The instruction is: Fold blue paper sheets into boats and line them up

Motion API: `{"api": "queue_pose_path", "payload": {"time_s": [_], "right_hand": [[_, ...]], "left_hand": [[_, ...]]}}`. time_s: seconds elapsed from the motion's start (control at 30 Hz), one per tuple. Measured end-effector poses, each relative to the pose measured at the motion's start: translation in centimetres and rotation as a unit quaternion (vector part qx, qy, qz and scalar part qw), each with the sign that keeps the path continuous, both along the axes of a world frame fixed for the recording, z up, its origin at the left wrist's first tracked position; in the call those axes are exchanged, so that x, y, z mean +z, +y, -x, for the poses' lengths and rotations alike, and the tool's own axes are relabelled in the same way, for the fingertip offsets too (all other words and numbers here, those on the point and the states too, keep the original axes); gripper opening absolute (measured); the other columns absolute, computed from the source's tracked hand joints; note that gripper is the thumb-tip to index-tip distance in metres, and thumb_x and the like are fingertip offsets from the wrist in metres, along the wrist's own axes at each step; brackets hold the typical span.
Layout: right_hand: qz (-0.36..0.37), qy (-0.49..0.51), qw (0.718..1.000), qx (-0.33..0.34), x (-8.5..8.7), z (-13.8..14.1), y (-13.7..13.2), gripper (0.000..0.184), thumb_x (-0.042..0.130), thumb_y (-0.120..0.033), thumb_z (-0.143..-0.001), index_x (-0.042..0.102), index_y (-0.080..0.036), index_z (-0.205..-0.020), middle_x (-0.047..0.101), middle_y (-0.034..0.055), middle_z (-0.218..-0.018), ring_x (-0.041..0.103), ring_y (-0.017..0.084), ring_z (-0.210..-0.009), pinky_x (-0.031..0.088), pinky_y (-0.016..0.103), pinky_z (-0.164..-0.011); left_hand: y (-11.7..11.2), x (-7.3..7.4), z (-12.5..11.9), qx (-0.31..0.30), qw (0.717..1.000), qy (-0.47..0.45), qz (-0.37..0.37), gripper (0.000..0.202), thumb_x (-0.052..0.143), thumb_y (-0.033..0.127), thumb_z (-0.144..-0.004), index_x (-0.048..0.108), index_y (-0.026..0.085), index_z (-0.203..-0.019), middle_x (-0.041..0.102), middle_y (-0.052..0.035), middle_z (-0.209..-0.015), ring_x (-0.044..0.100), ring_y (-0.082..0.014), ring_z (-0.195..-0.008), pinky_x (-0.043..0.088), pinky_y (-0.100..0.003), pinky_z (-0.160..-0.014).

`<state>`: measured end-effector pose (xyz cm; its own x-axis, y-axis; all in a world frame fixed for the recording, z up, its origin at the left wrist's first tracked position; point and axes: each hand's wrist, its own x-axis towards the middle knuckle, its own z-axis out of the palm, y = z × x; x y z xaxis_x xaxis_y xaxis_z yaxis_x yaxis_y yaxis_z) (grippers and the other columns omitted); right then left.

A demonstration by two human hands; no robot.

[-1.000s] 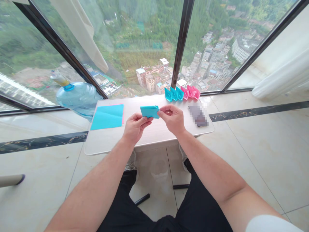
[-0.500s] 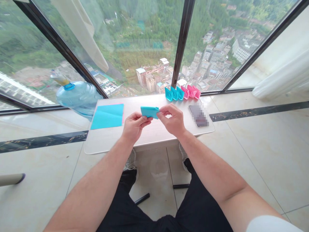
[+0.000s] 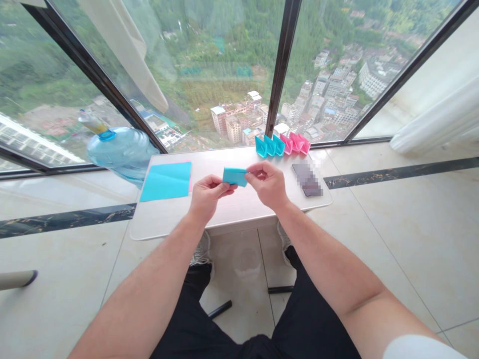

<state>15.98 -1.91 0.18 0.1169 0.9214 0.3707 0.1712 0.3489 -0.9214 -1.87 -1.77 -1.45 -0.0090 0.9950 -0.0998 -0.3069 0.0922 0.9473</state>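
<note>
Blue folded paper (image 3: 235,176) sits just above the small table (image 3: 239,212), its 9 o'clock end clamped in the left hand (image 3: 207,195) fingertips and its 3 o'clock end in the right hand (image 3: 267,184) fingertips, seemingly to pull a crease taut.

One camera only, riding on the person's head; it is looking forward and down, tilting towards the far window (image 3: 224,65); the table (image 3: 160,222) is lying at mid-distance, centred; left hand (image 3: 207,195) and right hand (image 3: 267,185) are pinching blue paper (image 3: 235,176) near the frame's centre; the lap (image 3: 307,324) is filling the near edge, close under the lens.
</note>
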Motion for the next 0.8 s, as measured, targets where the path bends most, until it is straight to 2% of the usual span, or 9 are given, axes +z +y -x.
{"api": "queue_pose_path", "payload": {"time_s": [0.13, 0.33, 0.43, 0.6, 0.8], "right_hand": [[0.002, -0.011, 1.0, -0.006, 0.04, -0.02, -0.03, 0.011, 0.069, -0.031, -0.078, 0.068, -0.022, -0.085, 0.069, 0.0006, -0.083, 0.063, 0.015, -0.073, 0.053, 0.03, -0.069], [-0.05, -0.085, 0.995, -0.01, 0.28, -0.23, -0.3, 0.003, 0.066, -0.024, -0.079, 0.066, -0.022, -0.079, 0.063, -0.0002, -0.081, 0.059, 0.014, -0.071, 0.051, 0.029, -0.068], [-0.026, -0.076, 0.997, -0.014, 0.24, -0.22, -0.21, 0.006, 0.067, -0.027, -0.079, 0.066, -0.022, -0.081, 0.065, -0.0001, -0.082, 0.059, 0.013, -0.071, 0.051, 0.029, -0.068], [0.023, -0.007, 1.0, 0.015, 0.01, -0.27, 0.17, 0.027, 0.074, -0.033, -0.075, 0.069, -0.023, -0.1, 0.072, 0.0027, -0.106, 0.065, 0.015, -0.084, 0.055, 0.029, -0.072], [0.088, 0.035, 0.994, 0.05, -0.21, -0.54, 0.54, 0.03, 0.078, -0.04, -0.074, 0.074, -0.019, -0.095, 0.075, 0.0028, -0.082, 0.069, 0.018, -0.078, 0.056, 0.033, -0.074]], "left_hand": [[-0.12, 0.03, -0.07, -0.001, 1.0, 0.011, -0.005, 0.038, 0.093, 0.031, -0.054, 0.061, 0.016, -0.067, 0.072, -0.0019, -0.066, 0.077, -0.025, -0.075, 0.063, -0.036, -0.072], [-0.18, -0.01, 0.09, 0.002, 0.999, 0.029, -0.012, 0.036, 0.092, 0.031, -0.056, 0.063, 0.015, -0.068, 0.072, -0.0039, -0.067, 0.076, -0.0254, -0.075, 0.062, -0.035, -0.07], [-0.2, 0.07, 0.09, -0.006, 0.999, 0.031, -0.003, 0.037, 0.092, 0.032, -0.055, 0.063, 0.015, -0.068, 0.073, -0.0052, -0.067, 0.076, -0.0256, -0.074, 0.062, -0.035, -0.07], [-0.2, 0.37, -0.14, -0.011, 1.0, 0.012, 0.019, 0.037, 0.092, 0.03, -0.053, 0.062, 0.015, -0.067, 0.071, -0.0045, -0.064, 0.076, -0.0249, -0.071, 0.061, -0.033, -0.066], [-0.18, 0.37, -0.11, -0.018, 0.999, -0.01, 0.033, 0.037, 0.092, 0.03, -0.053, 0.06, 0.015, -0.066, 0.071, -0.0043, -0.064, 0.075, -0.0232, -0.069, 0.059, -0.031, -0.064]]}}
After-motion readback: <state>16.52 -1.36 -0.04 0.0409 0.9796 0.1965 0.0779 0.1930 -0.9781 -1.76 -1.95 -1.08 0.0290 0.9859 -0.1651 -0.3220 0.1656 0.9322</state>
